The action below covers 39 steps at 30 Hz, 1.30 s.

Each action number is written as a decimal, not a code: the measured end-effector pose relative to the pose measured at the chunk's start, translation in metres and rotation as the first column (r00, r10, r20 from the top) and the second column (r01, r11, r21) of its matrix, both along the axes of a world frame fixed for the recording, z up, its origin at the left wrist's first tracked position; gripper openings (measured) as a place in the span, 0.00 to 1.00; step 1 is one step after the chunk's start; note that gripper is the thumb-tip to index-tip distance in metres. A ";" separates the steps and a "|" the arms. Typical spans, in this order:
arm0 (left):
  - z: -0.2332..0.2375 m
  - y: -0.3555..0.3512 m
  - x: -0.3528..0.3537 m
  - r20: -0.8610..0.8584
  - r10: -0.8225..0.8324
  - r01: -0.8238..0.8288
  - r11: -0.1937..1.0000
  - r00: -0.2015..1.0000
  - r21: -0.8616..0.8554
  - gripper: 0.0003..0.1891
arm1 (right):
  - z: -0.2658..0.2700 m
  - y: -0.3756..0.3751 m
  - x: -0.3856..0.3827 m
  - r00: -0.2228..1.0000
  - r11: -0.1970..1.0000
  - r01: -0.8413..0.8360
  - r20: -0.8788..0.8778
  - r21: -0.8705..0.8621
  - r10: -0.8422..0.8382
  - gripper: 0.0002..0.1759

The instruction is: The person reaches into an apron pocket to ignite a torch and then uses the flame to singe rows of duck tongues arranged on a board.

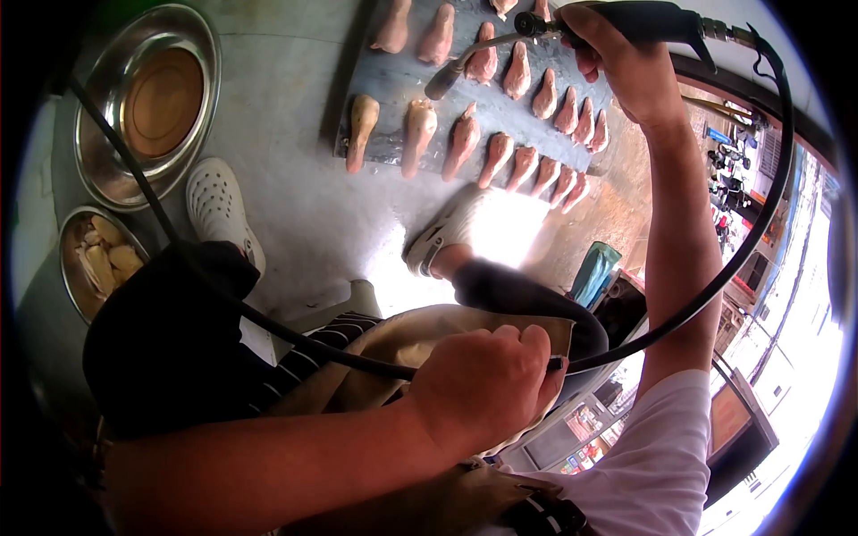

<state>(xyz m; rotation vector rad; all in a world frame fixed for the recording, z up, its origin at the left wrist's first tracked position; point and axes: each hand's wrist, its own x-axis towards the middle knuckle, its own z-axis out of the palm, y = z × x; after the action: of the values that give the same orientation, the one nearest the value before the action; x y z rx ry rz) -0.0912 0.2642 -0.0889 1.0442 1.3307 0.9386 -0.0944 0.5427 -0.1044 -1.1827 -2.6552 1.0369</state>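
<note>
In my right hand, up at the top right, is the black handle of a gas torch, fingers wrapped round it. Its thin metal neck runs left to a dark nozzle over the chicken drumsticks. These lie in rows on a grey metal sheet on the floor. Closer to my body, my left hand is closed in a fist around the black hose. From the torch's rear end the hose loops down the right side, passes through my fist and continues to the upper left.
A large steel basin with brownish liquid stands at the left. Below it, a smaller metal bowl contains pale yellowish pieces. My feet in white clogs are beside the sheet. A street with parked motorbikes shows at the right.
</note>
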 end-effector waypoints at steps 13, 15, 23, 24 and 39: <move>0.011 -0.022 -0.006 -0.018 -0.129 0.129 0.991 0.992 0.032 0.15 | 0.020 -0.042 0.020 0.987 0.989 -0.149 -0.063 0.011 0.149 0.13; 0.012 -0.030 -0.004 -0.055 -0.173 0.175 0.984 0.983 0.043 0.14 | 0.015 -0.047 0.036 0.957 0.967 -0.254 -0.136 0.022 0.255 0.12; 0.023 -0.073 0.008 -0.204 -0.262 0.296 0.942 0.943 0.156 0.07 | 0.019 -0.109 0.079 0.989 0.995 0.000 -0.147 0.097 0.015 0.13; 0.024 -0.081 0.011 -0.229 -0.251 0.298 0.932 0.941 0.205 0.06 | 0.019 -0.118 0.083 0.989 0.995 0.029 -0.149 0.095 -0.015 0.12; 0.037 -0.108 0.016 -0.377 -0.706 0.791 0.594 0.600 0.146 0.08 | -0.002 -0.199 0.127 0.993 0.932 0.044 -0.116 0.359 -0.002 0.15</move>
<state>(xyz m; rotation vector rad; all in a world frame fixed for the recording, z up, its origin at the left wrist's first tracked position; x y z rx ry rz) -0.0753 0.1561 -0.0520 1.8540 0.7912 0.3205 0.0321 0.3439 -0.1066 -1.0393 -2.5832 0.5549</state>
